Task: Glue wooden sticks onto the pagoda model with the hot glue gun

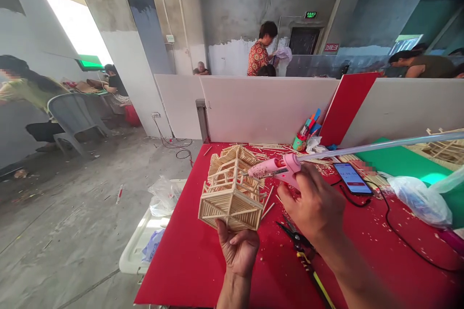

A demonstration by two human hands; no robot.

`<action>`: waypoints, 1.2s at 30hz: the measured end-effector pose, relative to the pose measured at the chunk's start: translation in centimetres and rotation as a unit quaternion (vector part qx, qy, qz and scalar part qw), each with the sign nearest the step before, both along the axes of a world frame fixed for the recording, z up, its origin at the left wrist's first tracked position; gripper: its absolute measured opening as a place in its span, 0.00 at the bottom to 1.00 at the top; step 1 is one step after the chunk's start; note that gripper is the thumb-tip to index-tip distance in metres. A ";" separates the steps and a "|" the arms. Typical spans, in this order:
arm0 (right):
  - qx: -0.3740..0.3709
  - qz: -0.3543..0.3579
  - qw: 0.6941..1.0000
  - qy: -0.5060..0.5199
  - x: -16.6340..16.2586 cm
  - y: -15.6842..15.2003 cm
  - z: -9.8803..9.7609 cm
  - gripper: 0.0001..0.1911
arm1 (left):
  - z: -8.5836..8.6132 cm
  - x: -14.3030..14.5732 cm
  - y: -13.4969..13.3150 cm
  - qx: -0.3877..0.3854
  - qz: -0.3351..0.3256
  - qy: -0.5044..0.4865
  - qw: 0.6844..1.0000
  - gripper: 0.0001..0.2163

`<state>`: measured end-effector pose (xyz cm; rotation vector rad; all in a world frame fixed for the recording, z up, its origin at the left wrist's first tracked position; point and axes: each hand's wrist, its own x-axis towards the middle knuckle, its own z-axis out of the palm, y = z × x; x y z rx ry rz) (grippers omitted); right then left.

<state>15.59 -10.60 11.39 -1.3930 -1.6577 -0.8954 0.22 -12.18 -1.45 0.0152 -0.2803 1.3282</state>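
Observation:
My left hand (237,246) grips the bottom of a small tower built of wooden sticks (232,195) and holds it above the red table (195,256). My right hand (313,207) is closed round the handle of a pink glue gun (273,168). The gun's nozzle touches the upper right part of the stick tower. A long clear glue stick (380,145) juts out of the gun's back toward the right.
Black-and-yellow pliers (302,251) lie under my right wrist. A phone (353,178) with a black cable, loose sticks, a pen cup (304,137) and a plastic bag (422,200) lie farther back. White partition boards (268,108) close the table's back. Other people work beyond.

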 end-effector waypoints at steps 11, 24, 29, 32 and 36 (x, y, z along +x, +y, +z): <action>0.010 0.006 1.000 -0.013 0.2 0.0 -0.2 0.11 | 0.1 0.1 -0.1 -0.001 -0.006 -0.002 1.000 0.05; 0.010 0.005 1.000 -0.017 0.7 -0.2 -0.4 0.14 | 0.1 0.2 0.0 0.000 -0.012 0.005 1.000 0.06; 0.009 -0.007 1.000 -0.016 0.7 -0.4 -0.4 0.14 | 0.1 0.3 0.0 0.011 -0.006 0.028 1.000 0.07; 0.010 -0.009 1.000 -0.018 0.8 -0.5 -0.5 0.13 | 0.0 0.3 0.0 0.014 -0.007 0.029 0.999 0.08; 0.028 -0.013 1.000 -0.006 1.0 -0.5 -0.5 0.12 | 0.1 0.4 0.0 0.021 -0.006 0.030 0.999 0.07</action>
